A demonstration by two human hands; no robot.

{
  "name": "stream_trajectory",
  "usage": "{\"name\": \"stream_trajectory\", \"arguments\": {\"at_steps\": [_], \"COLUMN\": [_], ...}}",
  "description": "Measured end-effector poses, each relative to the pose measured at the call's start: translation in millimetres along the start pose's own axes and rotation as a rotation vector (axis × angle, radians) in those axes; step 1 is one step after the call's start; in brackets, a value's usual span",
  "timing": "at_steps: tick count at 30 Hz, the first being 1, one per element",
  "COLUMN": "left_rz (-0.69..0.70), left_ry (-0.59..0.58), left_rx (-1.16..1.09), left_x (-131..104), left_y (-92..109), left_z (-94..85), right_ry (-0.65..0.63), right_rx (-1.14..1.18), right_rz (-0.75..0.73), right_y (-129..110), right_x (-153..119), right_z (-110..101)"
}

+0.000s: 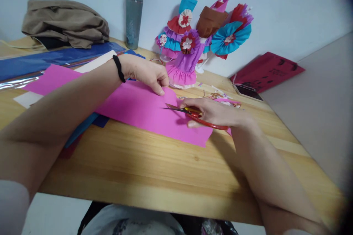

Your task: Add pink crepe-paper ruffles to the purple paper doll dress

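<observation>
A long sheet of bright pink paper lies across the wooden table. My left hand, with a black band at the wrist, pinches the paper's far edge between thumb and fingers. Red-handled scissors are in my right hand, over the right part of the sheet. Their blades are parted a little and point left, below my left fingertips. Whether the blades touch the paper I cannot tell.
Small paper dresses stand behind my hands. A steel bottle, a folded brown cloth and blue sheets are at the back left. A red bag, a phone and paper scraps lie to the right.
</observation>
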State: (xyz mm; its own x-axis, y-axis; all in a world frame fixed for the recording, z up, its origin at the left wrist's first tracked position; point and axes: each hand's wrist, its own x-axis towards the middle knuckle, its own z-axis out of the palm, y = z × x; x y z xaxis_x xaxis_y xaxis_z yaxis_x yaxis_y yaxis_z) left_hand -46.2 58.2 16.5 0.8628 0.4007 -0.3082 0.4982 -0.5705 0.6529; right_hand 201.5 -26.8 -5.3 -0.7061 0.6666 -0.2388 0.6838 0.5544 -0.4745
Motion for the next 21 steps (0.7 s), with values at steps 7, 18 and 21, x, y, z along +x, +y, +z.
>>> {"name": "stream_trajectory", "arguments": {"at_steps": [7, 18, 21], "left_rz": [0.091, 0.084, 0.062], "left_ry": [-0.017, -0.018, -0.026], "left_rx": [0.073, 0.123, 0.124], "left_x": [4.0, 4.5, 3.9], "left_y": [-3.6, -3.6, -3.2], "left_z": [-1.3, -0.3, -0.8], "right_ry": [0.038, 0.057, 0.068], "right_rx": [0.035, 0.084, 0.118], "right_rz": [-0.120, -0.089, -0.079], "right_y": [-1.6, -8.9, -9.1], "right_x": [9.0, 19.3, 20.7], "right_z": [-1.2, 6.2, 7.5]}}
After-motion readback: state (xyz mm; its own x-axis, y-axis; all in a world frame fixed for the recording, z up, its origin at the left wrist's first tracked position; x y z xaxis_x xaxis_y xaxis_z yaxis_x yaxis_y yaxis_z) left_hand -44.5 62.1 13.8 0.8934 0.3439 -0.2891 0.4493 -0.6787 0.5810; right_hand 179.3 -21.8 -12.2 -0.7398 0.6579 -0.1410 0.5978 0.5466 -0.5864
